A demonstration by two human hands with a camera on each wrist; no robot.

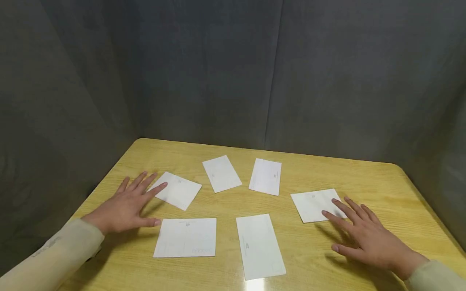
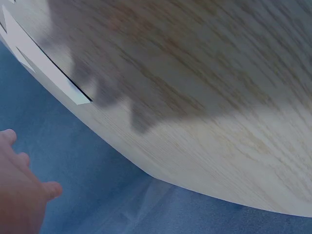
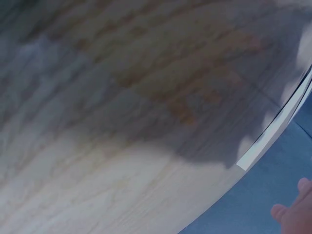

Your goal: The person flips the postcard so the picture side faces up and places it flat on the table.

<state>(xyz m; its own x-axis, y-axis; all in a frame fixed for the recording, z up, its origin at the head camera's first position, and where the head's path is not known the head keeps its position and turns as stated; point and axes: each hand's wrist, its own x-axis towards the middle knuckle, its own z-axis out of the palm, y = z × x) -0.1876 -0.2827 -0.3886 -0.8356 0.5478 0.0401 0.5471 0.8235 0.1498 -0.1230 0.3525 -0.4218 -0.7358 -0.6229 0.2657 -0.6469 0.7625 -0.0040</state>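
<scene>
Several white postcards lie apart and flat, blank-looking sides up, with small faint print. My left hand (image 1: 127, 207) has its fingers spread, the index fingertip over the far-left postcard (image 1: 180, 192) and the thumb by the near-left postcard (image 1: 185, 238). My right hand (image 1: 369, 240), fingers spread too, reaches over the corner of the right postcard (image 1: 313, 206). Shadows beneath both hands suggest they hover; neither holds anything. Between them lies the near-middle postcard (image 1: 260, 246). Farther back are two more, the back-left postcard (image 1: 222, 173) and the back-right postcard (image 1: 265, 176).
The yellowish wooden table (image 1: 225, 208) has rounded far corners. A dark grey curtain (image 1: 204, 72) hangs behind it and along both sides. Light glares off the near edge below the middle postcard. In the left wrist view, the hand's shadow falls across the wood grain (image 2: 204, 141).
</scene>
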